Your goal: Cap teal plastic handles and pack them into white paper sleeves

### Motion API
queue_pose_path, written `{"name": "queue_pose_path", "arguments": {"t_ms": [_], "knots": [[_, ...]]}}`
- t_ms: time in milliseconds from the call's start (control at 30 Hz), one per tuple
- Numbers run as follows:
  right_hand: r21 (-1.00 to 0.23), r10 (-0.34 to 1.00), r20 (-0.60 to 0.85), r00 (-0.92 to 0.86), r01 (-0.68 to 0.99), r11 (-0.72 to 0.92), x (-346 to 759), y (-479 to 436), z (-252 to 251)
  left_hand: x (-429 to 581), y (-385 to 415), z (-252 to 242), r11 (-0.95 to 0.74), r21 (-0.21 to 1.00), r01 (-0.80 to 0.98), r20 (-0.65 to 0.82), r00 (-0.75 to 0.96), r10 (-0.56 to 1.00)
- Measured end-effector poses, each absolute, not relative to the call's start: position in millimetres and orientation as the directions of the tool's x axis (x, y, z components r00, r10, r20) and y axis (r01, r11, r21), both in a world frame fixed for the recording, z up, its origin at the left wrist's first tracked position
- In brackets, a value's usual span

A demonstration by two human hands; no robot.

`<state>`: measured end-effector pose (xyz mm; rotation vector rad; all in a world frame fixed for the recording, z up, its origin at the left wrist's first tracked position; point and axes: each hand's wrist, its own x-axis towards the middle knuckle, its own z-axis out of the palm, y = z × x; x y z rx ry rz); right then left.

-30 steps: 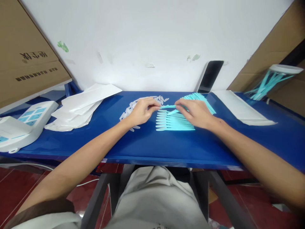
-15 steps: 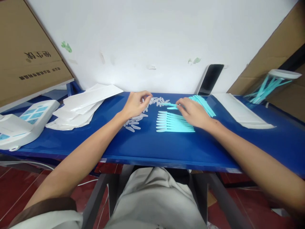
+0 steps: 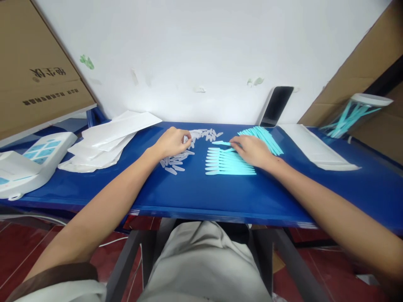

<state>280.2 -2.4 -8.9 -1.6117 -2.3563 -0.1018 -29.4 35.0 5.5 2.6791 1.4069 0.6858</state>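
My right hand (image 3: 252, 149) is closed, thumb and fingers pinched on slim turquoise sticks. A stick with a pale, cap-like end (image 3: 220, 143) points left from its fingertips, and another turquoise stick lies just below, partly under the fingers. Below that hand is a neat row of turquoise sticks (image 3: 234, 163) with pale capped ends facing left. My left hand (image 3: 174, 141) has its fingers bent together over a loose pile of small translucent caps (image 3: 176, 160); whether a cap is between the fingertips is hidden. More caps spread behind it toward the wall.
Uncapped-looking turquoise sticks (image 3: 266, 138) lie heaped behind my right hand. A phone (image 3: 278, 105) leans on the wall. Right of it are a white pouch (image 3: 317, 147) and a clear jar of sticks (image 3: 355, 115). White pouches (image 3: 103, 142), a white device (image 3: 47, 157) and a carton (image 3: 44, 75) are left.
My left hand has moved left and slightly down onto the caps. My right hand has shifted a little toward me, bringing its sticks closer to the neat row.
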Motion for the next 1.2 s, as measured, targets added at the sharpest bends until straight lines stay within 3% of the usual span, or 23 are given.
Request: {"name": "queue_pose_path", "arguments": {"t_ms": [200, 433, 700, 1200], "knots": [[-0.104, 0.901, 0.226, -0.370, 0.911, 0.399, 280, -7, -6, -31, 36, 5, -0.637, 0.099, 0.765, 0.391, 0.559, 0.732], [-0.099, 0.923, 0.151, -0.354, 0.924, 0.370, 285, -18, 4, -34, 35, 11, -0.590, 0.309, 0.746, 0.455, 0.429, 0.781], [-0.028, 0.938, 0.131, -0.322, 0.944, 0.328, 292, -25, 14, -39, 36, 4, -0.691, 0.068, 0.720, 0.304, 0.644, 0.702], [-0.038, 0.921, 0.159, -0.357, 0.930, 0.367, 307, -16, 11, -29, 26, 3, -0.722, -0.003, 0.692, 0.219, 0.705, 0.675]]}}
